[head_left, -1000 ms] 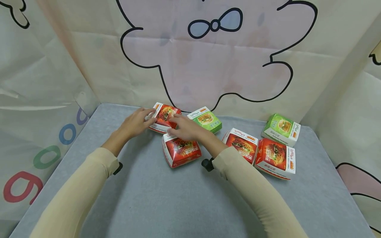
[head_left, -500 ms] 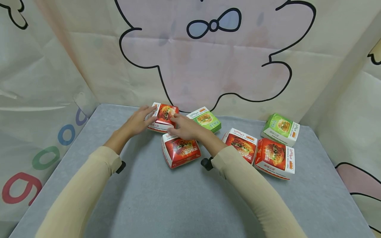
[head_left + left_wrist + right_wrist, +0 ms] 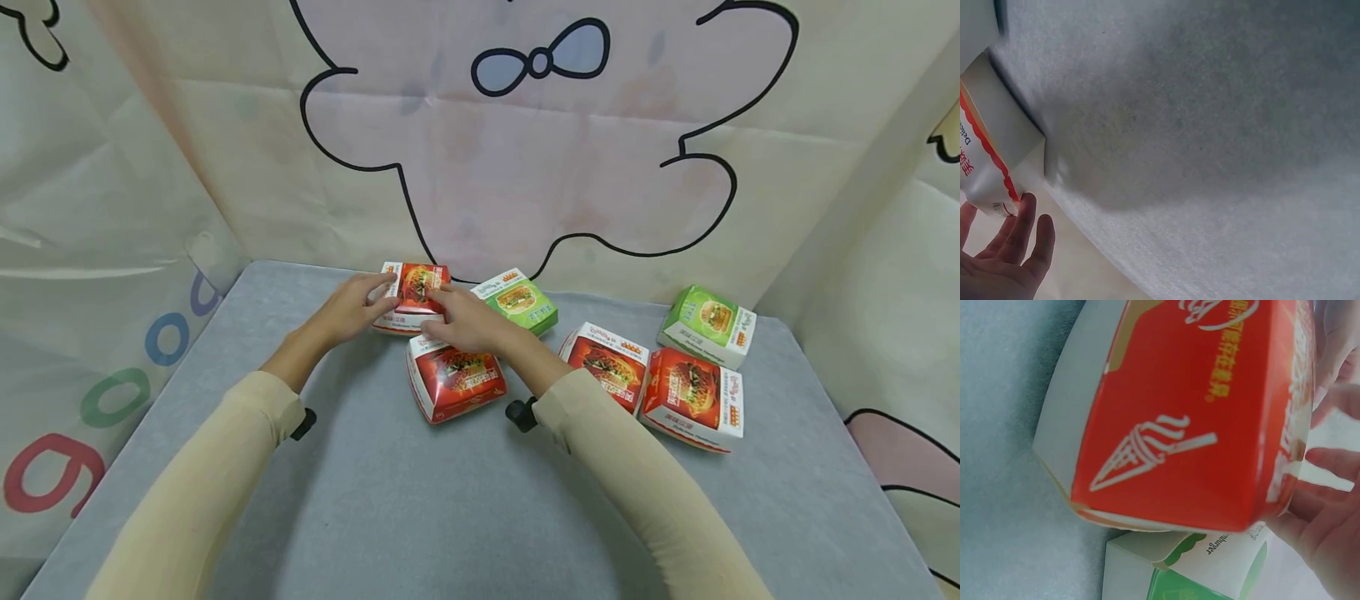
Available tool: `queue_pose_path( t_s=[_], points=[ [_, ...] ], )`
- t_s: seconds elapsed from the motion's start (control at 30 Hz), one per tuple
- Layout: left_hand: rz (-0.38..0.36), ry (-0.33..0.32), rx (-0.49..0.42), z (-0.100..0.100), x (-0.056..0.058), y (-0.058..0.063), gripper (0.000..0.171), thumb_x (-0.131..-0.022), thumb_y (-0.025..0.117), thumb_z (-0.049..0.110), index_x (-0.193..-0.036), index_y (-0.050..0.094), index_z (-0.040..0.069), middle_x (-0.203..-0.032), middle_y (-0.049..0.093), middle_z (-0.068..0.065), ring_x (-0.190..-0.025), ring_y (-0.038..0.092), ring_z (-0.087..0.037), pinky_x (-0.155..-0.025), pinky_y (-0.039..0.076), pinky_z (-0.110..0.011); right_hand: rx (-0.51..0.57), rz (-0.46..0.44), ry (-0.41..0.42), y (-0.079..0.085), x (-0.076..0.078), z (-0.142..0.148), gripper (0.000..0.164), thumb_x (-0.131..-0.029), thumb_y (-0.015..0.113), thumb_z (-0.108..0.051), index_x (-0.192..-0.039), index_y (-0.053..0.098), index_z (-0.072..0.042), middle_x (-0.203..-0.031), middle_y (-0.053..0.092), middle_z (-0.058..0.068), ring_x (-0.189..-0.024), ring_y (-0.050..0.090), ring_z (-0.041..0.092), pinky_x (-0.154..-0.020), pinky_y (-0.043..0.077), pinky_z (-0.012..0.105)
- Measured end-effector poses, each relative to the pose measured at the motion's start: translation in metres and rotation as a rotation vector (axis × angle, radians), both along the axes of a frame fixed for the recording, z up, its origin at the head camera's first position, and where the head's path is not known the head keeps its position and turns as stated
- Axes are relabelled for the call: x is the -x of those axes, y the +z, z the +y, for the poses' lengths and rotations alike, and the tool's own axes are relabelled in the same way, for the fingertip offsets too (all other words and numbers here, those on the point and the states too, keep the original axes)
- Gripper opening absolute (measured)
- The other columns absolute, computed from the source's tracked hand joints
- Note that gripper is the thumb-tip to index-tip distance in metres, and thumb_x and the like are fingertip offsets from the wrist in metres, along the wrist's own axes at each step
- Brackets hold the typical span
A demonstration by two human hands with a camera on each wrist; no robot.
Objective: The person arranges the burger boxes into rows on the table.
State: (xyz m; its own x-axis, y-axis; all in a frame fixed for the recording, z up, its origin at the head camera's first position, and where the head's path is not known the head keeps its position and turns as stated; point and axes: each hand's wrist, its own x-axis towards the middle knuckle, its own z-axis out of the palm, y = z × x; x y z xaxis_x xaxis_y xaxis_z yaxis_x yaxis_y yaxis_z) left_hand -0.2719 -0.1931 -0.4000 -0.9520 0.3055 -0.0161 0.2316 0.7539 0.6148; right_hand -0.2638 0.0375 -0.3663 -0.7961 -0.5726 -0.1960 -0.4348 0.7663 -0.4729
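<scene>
Red and white burger box (image 3: 417, 290) at the back of the table (image 3: 390, 508), that's the one between my hands, lying burger picture up near the wall sheet (image 3: 247, 142). My left hand (image 3: 341, 310) is on its left end, fingers spread pretty wide, and the left wrist cam has a fingertip right on the box's corner. My right hand (image 3: 476, 321) is at the other end, fingers apart and mostly straight too; can't tell how hard any of them are pressing, tbh.

Just in front there's another box, the near red box (image 3: 459, 387), sitting a bit crooked under my right hand. Just to the right of my box is a green box (image 3: 521, 302), partly behind my right wrist.

Further right, well apart, I've got a middle red box (image 3: 609, 362) right beside a right-hand red box (image 3: 690, 392), with a far green box (image 3: 708, 325) just behind that one.
</scene>
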Motion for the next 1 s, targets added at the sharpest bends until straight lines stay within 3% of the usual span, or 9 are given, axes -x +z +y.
queue_pose_path(
  t_s=[0.27, 0.47, 0.57, 0.67, 0.8, 1.0],
  points=[
    [-0.018, 0.029, -0.013, 0.0, -0.0027, -0.0008, 0.061, -0.101, 0.057, 0.041, -0.15, 0.042, 0.007, -0.15, 0.038, -0.024, -0.113, 0.056, -0.039, -0.096, 0.045, -0.055, 0.009, 0.029, -0.051, 0.0, 0.0016, -0.0041, 0.057, -0.1, 0.057, -0.026, -0.152, 0.041, -0.009, -0.156, 0.037, 0.013, -0.143, 0.034, 0.027, -0.115, 0.03, 0.044],
    [-0.002, 0.042, -0.04, -0.0018, -0.0025, 0.0003, 0.053, -0.106, 0.047, 0.031, -0.153, 0.038, 0.01, -0.147, 0.039, -0.023, -0.117, 0.05, -0.039, -0.1, 0.041, -0.057, -0.008, 0.022, -0.046, 0.0011, 0.003, -0.0039, 0.057, -0.1, 0.055, -0.031, -0.151, 0.043, -0.008, -0.155, 0.039, 0.012, -0.142, 0.036, 0.026, -0.114, 0.032, 0.043],
    [0.017, 0.043, -0.044, -0.0031, -0.0008, 0.0016, 0.058, -0.104, 0.05, 0.026, -0.157, 0.031, 0.012, -0.15, 0.036, -0.024, -0.118, 0.051, -0.04, -0.1, 0.04, -0.058, -0.01, 0.014, -0.035, 0.0013, 0.0043, -0.0032, 0.058, -0.1, 0.054, -0.031, -0.151, 0.042, -0.007, -0.155, 0.039, 0.012, -0.142, 0.036, 0.025, -0.115, 0.031, 0.042],
    [0.01, 0.037, -0.024, -0.004, 0.0008, 0.0037, 0.064, -0.102, 0.053, 0.027, -0.158, 0.026, 0.013, -0.157, 0.026, -0.026, -0.134, 0.039, -0.045, -0.107, 0.033, -0.062, -0.001, 0.001, -0.033, 0.0014, 0.0055, -0.0029, 0.059, -0.1, 0.054, -0.032, -0.152, 0.04, -0.008, -0.158, 0.034, 0.012, -0.144, 0.034, 0.025, -0.115, 0.03, 0.042],
    [-0.024, 0.02, 0.018, -0.0037, 0.0026, 0.0061, 0.066, -0.1, 0.052, 0.029, -0.159, 0.026, 0.013, -0.162, 0.013, -0.026, -0.148, 0.014, -0.046, -0.112, 0.019, -0.067, -0.004, -0.01, -0.033, 0.0006, 0.007, -0.0025, 0.061, -0.1, 0.054, -0.033, -0.154, 0.037, -0.01, -0.162, 0.027, 0.01, -0.145, 0.031, 0.025, -0.115, 0.031, 0.043],
    [-0.042, 0.007, 0.044, -0.0041, 0.0025, 0.0079, 0.062, -0.1, 0.052, 0.028, -0.155, 0.033, 0.006, -0.163, 0.017, -0.021, -0.148, 0.016, -0.042, -0.115, 0.019, -0.062, -0.017, 0.002, -0.021, 0.0, 0.0059, -0.0021, 0.062, -0.1, 0.054, -0.034, -0.155, 0.036, -0.011, -0.162, 0.026, 0.01, -0.146, 0.03, 0.026, -0.114, 0.032, 0.045]
  ],
)
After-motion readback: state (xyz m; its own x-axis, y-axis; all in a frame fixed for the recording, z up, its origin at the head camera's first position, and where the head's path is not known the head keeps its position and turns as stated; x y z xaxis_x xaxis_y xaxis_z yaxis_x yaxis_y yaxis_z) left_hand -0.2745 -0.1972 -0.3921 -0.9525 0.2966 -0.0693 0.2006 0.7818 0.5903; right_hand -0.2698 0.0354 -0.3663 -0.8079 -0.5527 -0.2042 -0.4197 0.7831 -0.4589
